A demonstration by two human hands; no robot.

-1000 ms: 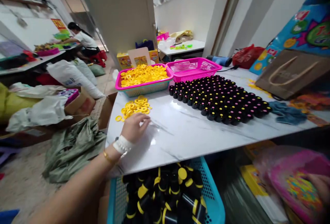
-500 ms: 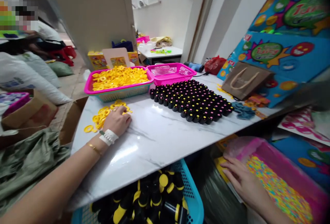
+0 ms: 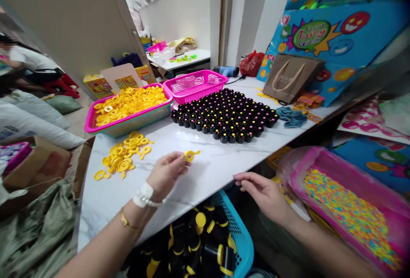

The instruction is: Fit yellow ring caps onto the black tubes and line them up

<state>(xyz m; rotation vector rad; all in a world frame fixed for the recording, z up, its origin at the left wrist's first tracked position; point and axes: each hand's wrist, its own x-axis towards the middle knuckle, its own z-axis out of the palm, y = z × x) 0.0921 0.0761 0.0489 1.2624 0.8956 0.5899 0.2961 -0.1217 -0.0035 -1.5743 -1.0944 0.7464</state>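
My left hand [image 3: 168, 171] is over the white marble-look table, pinching a yellow plastic ring with a tab [image 3: 189, 156] between thumb and fingertips. A loose pile of similar yellow rings [image 3: 120, 156] lies to its left. By the table's front edge, my right hand [image 3: 261, 190] has its fingers drawn together; whatever may be between the tips is too small to make out. Beyond both hands, black cylinders [image 3: 224, 118] with yellow or pink dots on top stand in tight rows. Below the edge, a blue basket [image 3: 238, 231] holds black cylinders with yellow ends.
A pink-rimmed basket [image 3: 91, 120] heaped with yellow rings stands behind the pile, beside a pink basket [image 3: 195, 86]. At right, a pink bin [image 3: 307, 158] holds small colourful pieces. A brown paper bag [image 3: 288, 79] leans on blue boxes [image 3: 346, 34]. A person sits far left.
My left hand has left the pile and moved right with a yellow ring. My right hand has moved left from beside the pink bin toward the table edge. The view has shifted.
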